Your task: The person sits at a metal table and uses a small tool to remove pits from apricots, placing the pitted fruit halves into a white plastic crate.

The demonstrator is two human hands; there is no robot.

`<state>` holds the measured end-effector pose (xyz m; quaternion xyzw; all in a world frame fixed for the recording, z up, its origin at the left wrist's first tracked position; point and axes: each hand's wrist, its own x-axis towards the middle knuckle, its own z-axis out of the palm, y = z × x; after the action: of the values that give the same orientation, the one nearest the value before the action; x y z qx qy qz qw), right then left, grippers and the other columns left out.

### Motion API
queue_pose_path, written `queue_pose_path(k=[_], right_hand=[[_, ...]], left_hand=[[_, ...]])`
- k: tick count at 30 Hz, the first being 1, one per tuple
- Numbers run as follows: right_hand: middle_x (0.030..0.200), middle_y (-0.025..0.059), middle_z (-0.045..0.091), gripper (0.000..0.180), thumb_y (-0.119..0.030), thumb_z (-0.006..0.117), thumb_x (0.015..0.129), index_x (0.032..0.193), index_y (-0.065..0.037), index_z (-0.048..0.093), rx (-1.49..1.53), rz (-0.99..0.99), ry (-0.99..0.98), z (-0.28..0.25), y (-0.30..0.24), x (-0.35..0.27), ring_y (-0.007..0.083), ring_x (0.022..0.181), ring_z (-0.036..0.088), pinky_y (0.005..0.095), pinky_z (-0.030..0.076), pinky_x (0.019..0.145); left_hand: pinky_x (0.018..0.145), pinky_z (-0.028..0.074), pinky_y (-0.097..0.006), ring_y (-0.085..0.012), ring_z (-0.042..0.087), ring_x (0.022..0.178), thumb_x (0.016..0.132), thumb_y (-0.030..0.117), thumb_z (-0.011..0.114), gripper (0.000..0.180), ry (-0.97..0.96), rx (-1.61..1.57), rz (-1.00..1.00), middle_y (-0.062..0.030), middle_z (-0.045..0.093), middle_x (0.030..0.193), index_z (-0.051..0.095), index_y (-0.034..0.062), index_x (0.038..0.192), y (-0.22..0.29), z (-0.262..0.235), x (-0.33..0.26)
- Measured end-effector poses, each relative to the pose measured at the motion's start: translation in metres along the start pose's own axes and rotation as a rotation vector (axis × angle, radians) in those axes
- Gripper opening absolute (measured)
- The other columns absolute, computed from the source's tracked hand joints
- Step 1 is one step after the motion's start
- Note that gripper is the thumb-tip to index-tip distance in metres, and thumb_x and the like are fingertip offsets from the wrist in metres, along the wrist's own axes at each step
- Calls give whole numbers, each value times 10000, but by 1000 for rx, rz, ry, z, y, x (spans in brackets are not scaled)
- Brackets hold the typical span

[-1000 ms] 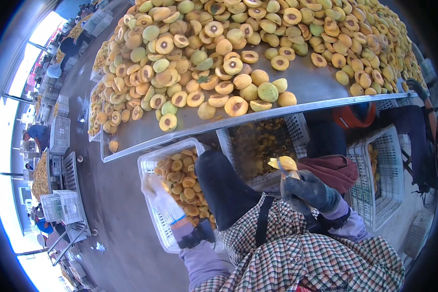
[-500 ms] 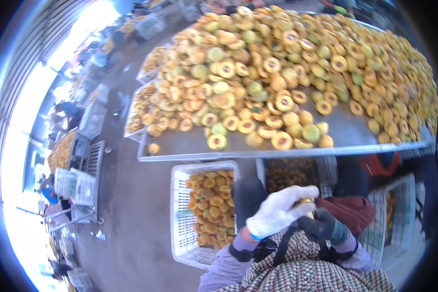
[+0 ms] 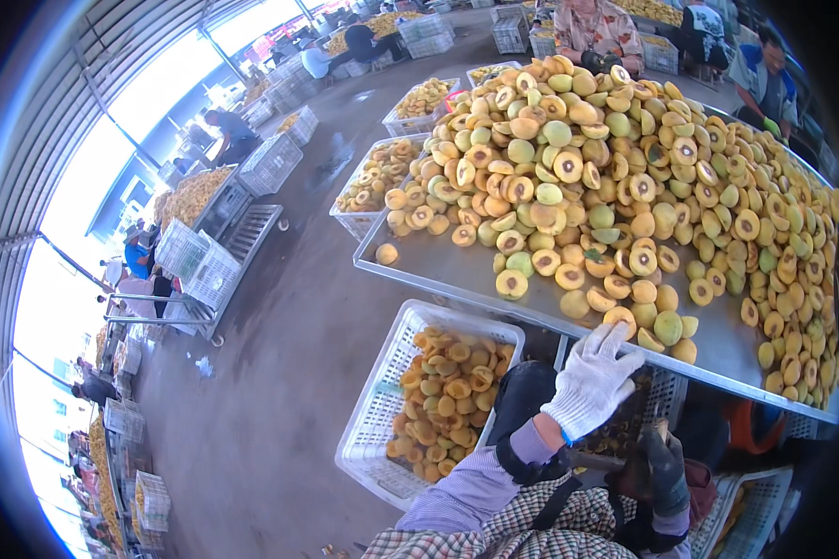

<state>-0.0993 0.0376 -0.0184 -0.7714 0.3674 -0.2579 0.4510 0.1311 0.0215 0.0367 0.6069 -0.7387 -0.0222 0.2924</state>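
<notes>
My left hand (image 3: 595,380), in a white knit glove, reaches over the front rim of a metal table (image 3: 541,312). Its fingers are stretched out at a halved yellow peach (image 3: 621,322) lying by the edge; whether they press on it is hard to tell. A large heap of halved peaches (image 3: 569,168), many with dark pit centres showing, covers the tabletop. Lower down, near my lap, my right hand (image 3: 664,466) wears a dark glove. It is closed round something with a small pale end; the rest is hidden by the fingers.
Left of my knee stands a white crate (image 3: 368,447) of peach halves. Another crate (image 3: 760,503) is at my right side. Filled crates (image 3: 379,177) adjoin the table's left end. A cart (image 3: 242,256) stands farther left. People (image 3: 595,33) sit across the table.
My left hand has left my right and moved up and forward to the table edge. My right hand has dropped lower and to the right. The view has swung, showing more of the far hall.
</notes>
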Motion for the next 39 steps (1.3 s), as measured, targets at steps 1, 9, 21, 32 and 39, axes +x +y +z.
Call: queue_pose_path(k=[1, 9, 21, 32, 39], right_hand=[[729, 17, 592, 226, -213, 484, 951, 924, -18, 595, 118, 95, -9, -3, 1, -3, 113, 664, 564, 282, 453, 578], [639, -22, 551, 231, -269, 515, 968, 997, -46, 569, 859, 536, -125, -20, -45, 13, 40, 447, 455, 207, 332, 384], [617, 5, 551, 287, -300, 576, 940, 1034, -33, 523, 819, 532, 7, -19, -42, 23, 57, 463, 493, 207, 387, 432], [817, 1, 589, 261, -227, 601, 927, 1094, -40, 528, 900, 363, 145, -14, -23, 21, 49, 646, 538, 209, 443, 565], [833, 16, 623, 247, -209, 607, 921, 1086, -42, 533, 515, 287, 172, -14, -24, 20, 64, 666, 582, 230, 478, 587]], left_hand=[[969, 416, -419, -358, 472, 1206, 822, 252, 657, 402, 14, -142, 13, -174, 485, 1301, 572, 136, 1196, 5, 4, 1], [940, 456, -276, -152, 582, 1058, 931, 61, 562, 246, -484, -1286, -391, -78, 621, 1157, 598, -5, 1165, 19, 8, -2], [963, 414, -461, -362, 454, 1210, 787, 430, 647, 543, -395, 264, -165, -173, 387, 1414, 569, 113, 1220, -76, 92, 81], [921, 432, -414, -335, 572, 1058, 697, 275, 791, 418, -101, 25, -208, -146, 609, 1127, 568, 73, 987, -90, 133, 66], [799, 482, -288, -144, 575, 858, 828, 225, 712, 403, -5, -559, -569, -74, 593, 950, 528, -16, 1094, -56, 92, 70]])
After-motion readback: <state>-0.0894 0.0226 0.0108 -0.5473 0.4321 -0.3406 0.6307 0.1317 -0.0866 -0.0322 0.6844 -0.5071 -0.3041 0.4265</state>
